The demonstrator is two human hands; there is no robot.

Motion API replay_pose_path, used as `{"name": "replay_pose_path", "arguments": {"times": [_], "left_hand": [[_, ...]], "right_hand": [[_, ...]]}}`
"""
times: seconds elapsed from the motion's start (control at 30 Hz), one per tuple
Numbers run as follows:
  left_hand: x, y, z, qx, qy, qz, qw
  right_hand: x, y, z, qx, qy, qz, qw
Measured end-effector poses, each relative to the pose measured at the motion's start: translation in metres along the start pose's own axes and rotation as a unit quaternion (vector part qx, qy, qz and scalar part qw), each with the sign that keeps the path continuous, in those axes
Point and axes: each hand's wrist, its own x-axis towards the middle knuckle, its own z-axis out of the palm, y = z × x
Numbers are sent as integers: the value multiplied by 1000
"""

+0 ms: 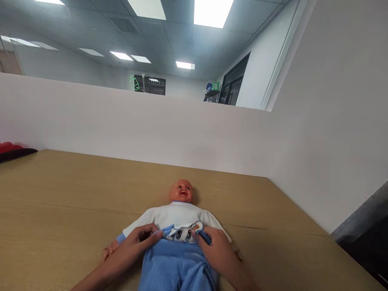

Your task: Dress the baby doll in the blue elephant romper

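A baby doll [181, 190] lies on its back on the table, head toward the wall. It wears a white long-sleeved shirt [177, 214] with blue cuffs, and blue trousers [178, 260]. At the waist, the shirt's lower front is bunched, showing a printed or sewn face with two dark eyes and an orange patch. My left hand [141, 242] pinches the blue-edged shirt hem on the left side of the waist. On the other side, my right hand [216, 250] is closed on the folded hem beside the orange patch. Its fingertips are partly hidden by cloth.
The wooden table [75, 202] meets a low white partition [136, 129] at the back and a wall [327, 141] on the right. Something red and black [15, 151] sits at the far left edge. A dark area [366, 230] shows beyond the right table edge.
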Motion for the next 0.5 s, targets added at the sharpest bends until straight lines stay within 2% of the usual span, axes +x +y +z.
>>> {"name": "replay_pose_path", "arguments": {"times": [0.1, 0.2, 0.27, 0.37, 0.5], "left_hand": [[0, -3, 6, -5, 70, 0, 998], [11, -8, 12, -91, 114, -48, 988], [20, -11, 14, -146, 111, -74, 980], [27, -16, 16, -169, 89, -74, 979], [19, -20, 15, -144, 82, -35, 986]], "right_hand": [[8, 3, 5, 70, 31, -1, 997], [23, 5, 13, 122, 51, 18, 991], [32, 7, 19, 135, 40, 30, 990], [40, 10, 25, 170, 6, 45, 984], [31, 12, 9, 227, -58, 18, 972]]}}
